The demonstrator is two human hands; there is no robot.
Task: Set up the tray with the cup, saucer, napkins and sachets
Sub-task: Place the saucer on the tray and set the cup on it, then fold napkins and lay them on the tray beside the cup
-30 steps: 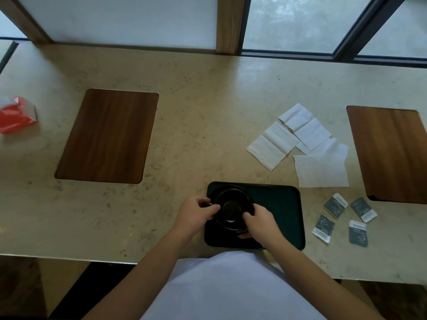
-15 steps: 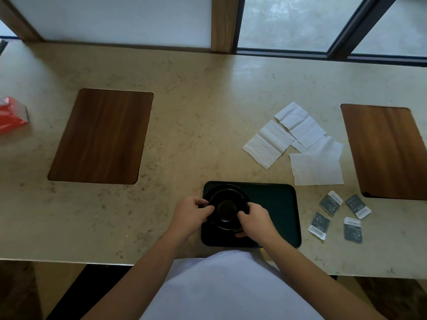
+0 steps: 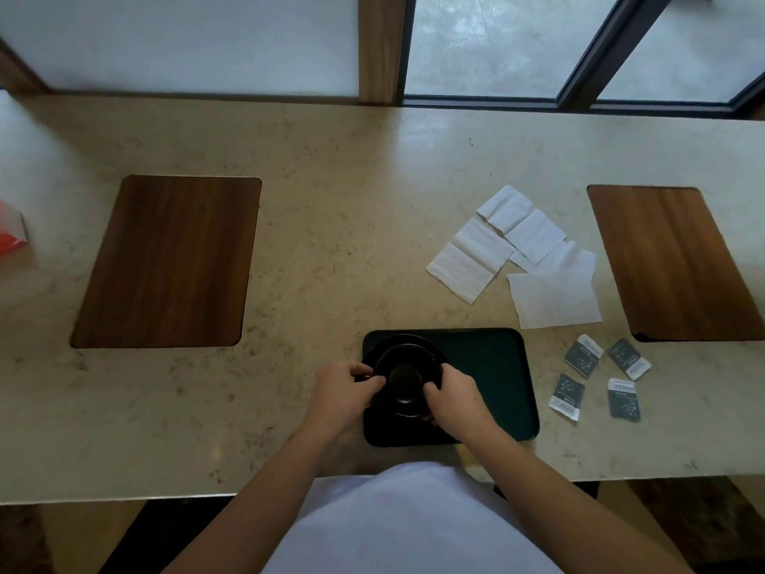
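Head view. Counter point(image 3: 331, 250): pale stone, near edge partly hidden by the person's torso.

Tray point(image 3: 492, 366): dark green, near centre edge.

Saucer point(image 3: 407, 343) and cup point(image 3: 405, 385): both black, on the tray's left half, outlines hard to separate.

Left hand point(image 3: 343, 393) and right hand point(image 3: 457, 397): each grip closed on the cup's sides, fingertips covering its rim.

Napkins point(image 3: 554, 298): white, overlapping, beyond the tray's right corner.

Sachets point(image 3: 621, 397): four, dark, right of the tray, print unreadable.

Red packet point(image 3: 10, 234): cut off at left.
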